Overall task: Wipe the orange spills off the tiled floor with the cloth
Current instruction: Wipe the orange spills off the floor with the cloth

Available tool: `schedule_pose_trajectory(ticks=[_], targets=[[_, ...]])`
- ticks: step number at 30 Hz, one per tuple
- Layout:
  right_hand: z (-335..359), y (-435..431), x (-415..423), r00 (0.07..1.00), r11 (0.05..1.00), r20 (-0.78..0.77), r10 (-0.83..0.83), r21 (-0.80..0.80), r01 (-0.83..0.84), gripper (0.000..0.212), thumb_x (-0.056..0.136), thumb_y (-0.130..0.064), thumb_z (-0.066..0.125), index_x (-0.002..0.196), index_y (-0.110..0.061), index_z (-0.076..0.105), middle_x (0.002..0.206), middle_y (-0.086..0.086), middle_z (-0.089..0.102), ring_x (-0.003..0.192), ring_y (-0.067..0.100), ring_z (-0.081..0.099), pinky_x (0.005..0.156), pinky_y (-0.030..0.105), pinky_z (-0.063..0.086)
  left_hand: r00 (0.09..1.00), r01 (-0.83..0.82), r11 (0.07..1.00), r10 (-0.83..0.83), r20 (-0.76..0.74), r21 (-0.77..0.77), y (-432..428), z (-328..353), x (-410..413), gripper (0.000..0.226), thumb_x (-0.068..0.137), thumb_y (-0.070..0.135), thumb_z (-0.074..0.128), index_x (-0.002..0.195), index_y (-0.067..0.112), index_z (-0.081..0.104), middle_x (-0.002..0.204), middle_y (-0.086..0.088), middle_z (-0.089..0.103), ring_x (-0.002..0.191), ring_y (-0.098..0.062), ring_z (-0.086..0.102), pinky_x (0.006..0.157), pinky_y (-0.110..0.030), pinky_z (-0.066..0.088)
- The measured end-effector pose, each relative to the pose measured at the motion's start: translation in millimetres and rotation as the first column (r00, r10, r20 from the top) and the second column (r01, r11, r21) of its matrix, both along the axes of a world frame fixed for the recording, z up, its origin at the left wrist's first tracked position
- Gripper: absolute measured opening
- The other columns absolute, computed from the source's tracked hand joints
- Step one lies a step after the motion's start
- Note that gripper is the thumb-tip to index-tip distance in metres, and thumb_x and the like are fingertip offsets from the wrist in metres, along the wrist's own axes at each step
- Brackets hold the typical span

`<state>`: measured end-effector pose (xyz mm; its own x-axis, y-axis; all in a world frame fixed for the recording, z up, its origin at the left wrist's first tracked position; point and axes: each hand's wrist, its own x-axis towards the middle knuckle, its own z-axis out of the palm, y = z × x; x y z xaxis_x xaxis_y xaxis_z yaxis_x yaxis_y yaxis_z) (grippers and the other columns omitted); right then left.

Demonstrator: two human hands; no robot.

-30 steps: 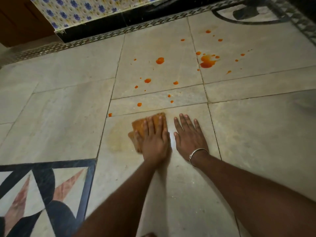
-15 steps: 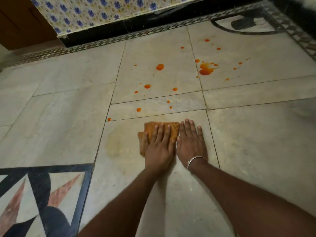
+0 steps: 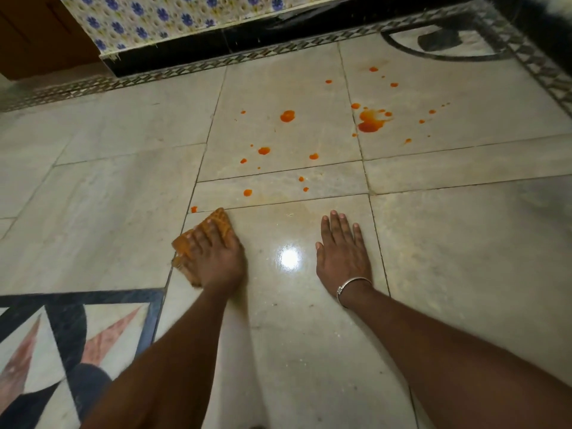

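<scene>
My left hand (image 3: 213,258) presses an orange-stained cloth (image 3: 220,222) flat on the pale tiled floor (image 3: 108,196), fingers straight and spread over it. The cloth's far corner lies just below a small orange drop (image 3: 194,209). My right hand (image 3: 342,249), with a silver bangle on the wrist, rests flat on the same tile to the right, apart from the cloth. Beyond both hands several orange drops dot the tiles, among them a round one (image 3: 287,116). The largest spill (image 3: 371,120) lies at the far right.
A dark patterned inlay (image 3: 77,320) fills the floor's lower left corner. A black skirting (image 3: 247,41) under a blue-flowered tiled wall (image 3: 170,17) bounds the far side, with a mosaic border strip along it. A light glare (image 3: 289,258) shines between my hands.
My left hand has slid the cloth leftward, away from my right hand, toward the tile's left edge. The right hand stays flat in place; a shiny wiped patch now shows between them.
</scene>
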<state>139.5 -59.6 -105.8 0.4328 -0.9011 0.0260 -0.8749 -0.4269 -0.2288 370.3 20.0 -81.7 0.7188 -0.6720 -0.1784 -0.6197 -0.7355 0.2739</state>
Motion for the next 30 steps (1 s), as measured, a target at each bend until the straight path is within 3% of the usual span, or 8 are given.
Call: schedule_pose_trajectory(ticks=[10, 13, 16, 19, 21, 24, 28, 30], targets=[[-1.5, 0.7, 0.7, 1.0, 1.0, 0.003, -0.024, -0.005, 0.024, 0.061, 0.103, -0.034, 0.028, 0.158, -0.008, 0.02, 0.166, 0.012, 0.014, 0.155, 0.026, 0.009, 0.125, 0.048, 0.007, 0.985, -0.169, 0.986, 0.169, 0.016, 0.006, 30.7, -8.0, -114.6, 0.087, 0.099, 0.065, 0.012, 0.165, 0.013, -0.007, 0.173, -0.02, -0.006, 0.16, -0.038, -0.007, 0.124, -0.065, -0.008], [-1.4, 1.1, 2.2, 1.0, 1.0, 0.012, -0.016, 0.004, 0.016, 0.06, 0.104, -0.033, 0.028, 0.158, -0.009, 0.019, 0.166, 0.012, 0.013, 0.155, 0.025, 0.008, 0.125, 0.047, 0.005, 0.984, -0.176, 0.984, 0.176, -0.009, -0.006, 30.3, -7.4, -135.5, 0.076, 0.102, 0.048, 0.026, 0.165, 0.009, 0.009, 0.171, -0.023, 0.009, 0.16, -0.042, 0.005, 0.123, -0.066, -0.003], [-1.4, 0.2, 0.1, 1.0, 1.0, 0.021, -0.011, 0.013, 0.01, 0.06, 0.104, -0.033, 0.027, 0.158, -0.009, 0.017, 0.167, 0.011, 0.011, 0.155, 0.024, 0.006, 0.126, 0.046, 0.004, 0.996, -0.056, 0.989, 0.065, 0.061, -0.137, 39.0, -5.2, -163.0, 0.063, 0.102, 0.034, 0.031, 0.158, 0.008, 0.039, 0.161, -0.021, 0.042, 0.152, -0.041, 0.034, 0.123, -0.064, 0.017], [-1.5, -1.3, -4.2, 0.999, 1.0, 0.048, 0.003, 0.03, -0.004, 0.059, 0.104, -0.033, 0.022, 0.158, -0.011, 0.016, 0.167, 0.008, 0.009, 0.155, 0.022, 0.003, 0.126, 0.043, 0.002, 0.981, -0.132, 0.931, 0.073, -0.18, -0.341, 31.4, 30.5, -172.6, 0.036, 0.105, 0.026, 0.042, 0.134, 0.018, 0.062, 0.128, -0.007, 0.068, 0.129, -0.033, 0.058, 0.111, -0.047, 0.043], [0.4, -3.5, -4.3, 0.996, 0.999, 0.087, 0.0, 0.05, -0.004, 0.061, 0.101, -0.034, 0.013, 0.158, -0.013, 0.017, 0.167, 0.006, 0.01, 0.155, 0.02, 0.004, 0.126, 0.04, 0.0, 0.827, -0.41, 0.82, 0.151, -0.542, -0.398, 14.0, 57.9, -157.9, 0.026, 0.107, 0.027, 0.046, 0.106, 0.016, 0.069, 0.103, -0.001, 0.072, 0.105, -0.028, 0.069, 0.094, -0.04, 0.054], [3.6, -1.3, -4.9, 0.989, 0.999, 0.15, -0.001, 0.048, -0.006, 0.064, 0.097, -0.035, 0.01, 0.157, -0.016, 0.023, 0.167, 0.005, 0.014, 0.155, 0.019, 0.006, 0.126, 0.04, 0.003, 0.309, -0.758, 0.616, 0.048, -0.95, -0.216, -8.5, 84.6, -124.8, 0.034, 0.108, 0.026, 0.049, 0.09, 0.011, 0.073, 0.099, -0.015, 0.078, 0.09, -0.029, 0.074, 0.087, -0.043, 0.061], [5.7, -4.6, -10.3, 0.973, 0.997, 0.232, -0.001, 0.075, -0.017, 0.058, 0.098, -0.03, 0.022, 0.154, -0.019, 0.034, 0.165, 0.007, 0.021, 0.154, 0.021, 0.011, 0.126, 0.041, 0.005, 0.01, -0.792, 0.59, -0.242, -0.97, -0.156, -10.9, 95.7, -95.2, 0.034, 0.103, 0.035, 0.047, 0.101, 0.011, 0.071, 0.105, -0.017, 0.074, 0.103, -0.033, 0.068, 0.1, -0.051, 0.053], [5.9, -4.2, -6.3, 0.974, 0.992, 0.228, 0.01, 0.121, -0.039, 0.053, 0.102, -0.025, 0.031, 0.155, -0.02, 0.032, 0.166, 0.006, 0.017, 0.155, 0.021, 0.007, 0.126, 0.041, 0.003, -0.038, -0.792, 0.584, -0.342, -0.939, -0.18, -10.1, 96.2, -82.5, 0.043, 0.102, 0.046, 0.051, 0.121, 0.012, 0.071, 0.121, -0.017, 0.074, 0.117, -0.036, 0.068, 0.103, -0.056, 0.052]])
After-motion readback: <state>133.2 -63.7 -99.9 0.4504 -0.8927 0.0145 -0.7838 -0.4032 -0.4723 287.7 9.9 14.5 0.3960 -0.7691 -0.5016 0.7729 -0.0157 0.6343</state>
